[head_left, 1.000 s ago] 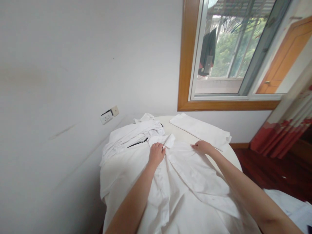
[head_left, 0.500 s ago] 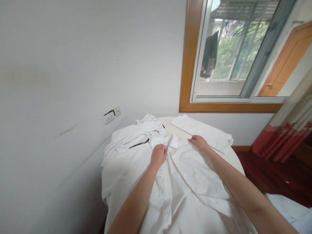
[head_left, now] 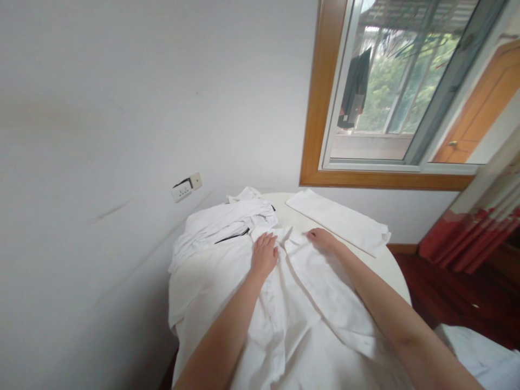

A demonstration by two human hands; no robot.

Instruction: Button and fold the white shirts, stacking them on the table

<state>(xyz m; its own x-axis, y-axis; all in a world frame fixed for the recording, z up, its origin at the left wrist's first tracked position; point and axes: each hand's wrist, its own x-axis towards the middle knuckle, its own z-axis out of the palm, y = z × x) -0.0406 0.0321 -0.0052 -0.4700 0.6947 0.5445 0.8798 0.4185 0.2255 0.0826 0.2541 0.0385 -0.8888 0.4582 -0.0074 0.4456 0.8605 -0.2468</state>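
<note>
A white collared shirt (head_left: pixel 300 314) lies spread over the round table, wrinkled along its front and draping toward me. My left hand (head_left: pixel 265 254) rests flat on it just below the collar, fingers stretched out and holding nothing. At the shirt's far right shoulder edge is my right hand (head_left: pixel 323 240), its fingers curled together on the fabric. The collar (head_left: pixel 284 235) stands up a little between both hands. Beyond my left hand sits a pile of white clothes (head_left: pixel 223 225) with a dark strip showing in it.
A folded white cloth (head_left: pixel 337 219) lies on the far right of the white table (head_left: pixel 392 273). Behind are a wall with a socket (head_left: pixel 182 190) and a wood-framed window (head_left: pixel 377 176). A curtain (head_left: pixel 455 233) hangs at right; more white cloth (head_left: pixel 479 355) shows lower right.
My left hand has gone from curled fingers to lying flat on the shirt. My right hand has shifted slightly left, toward the collar, which now stands less high.
</note>
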